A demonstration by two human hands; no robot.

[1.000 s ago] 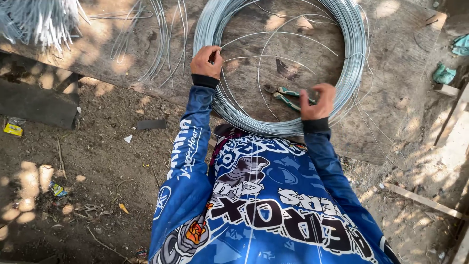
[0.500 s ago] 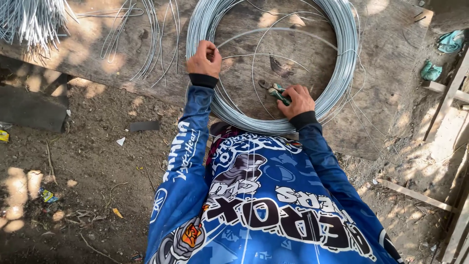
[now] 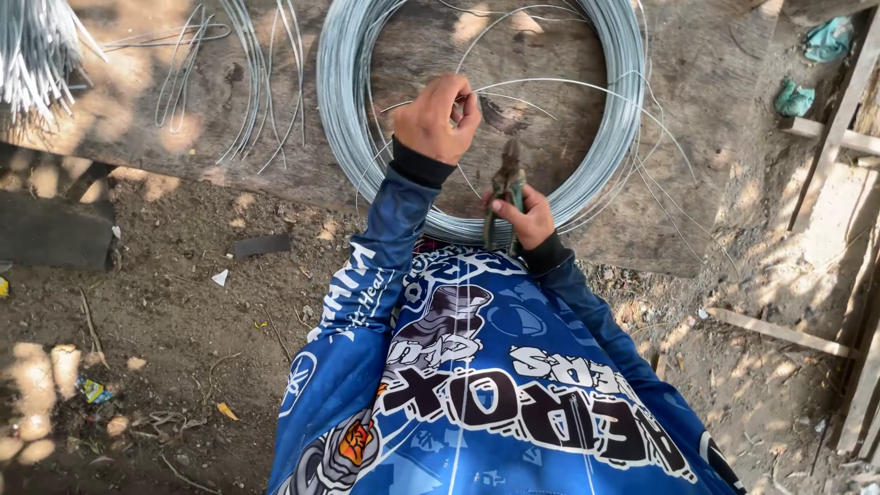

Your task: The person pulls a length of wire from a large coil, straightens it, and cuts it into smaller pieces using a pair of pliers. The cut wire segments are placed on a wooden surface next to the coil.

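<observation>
Right now the loose wire strand (image 3: 550, 84) arcs out of the left hand (image 3: 440, 117), curving rightward and away across the open middle of the big galvanised wire coil (image 3: 344, 119), which lies flat on the weathered wooden tabletop (image 3: 706, 119). That hand's grip is pressed together, pinching the strand's near end just above the coil's near rim. The pliers (image 3: 507, 197) lie nearer the body and slightly right of that pinch, their long axis pointing up toward it; the right hand (image 3: 524, 218) is closed around their handles, but whether the jaws are parted I cannot tell. Short cut wires (image 3: 183, 73) lie well apart to the left, near a straight wire bundle (image 3: 32, 50).
</observation>
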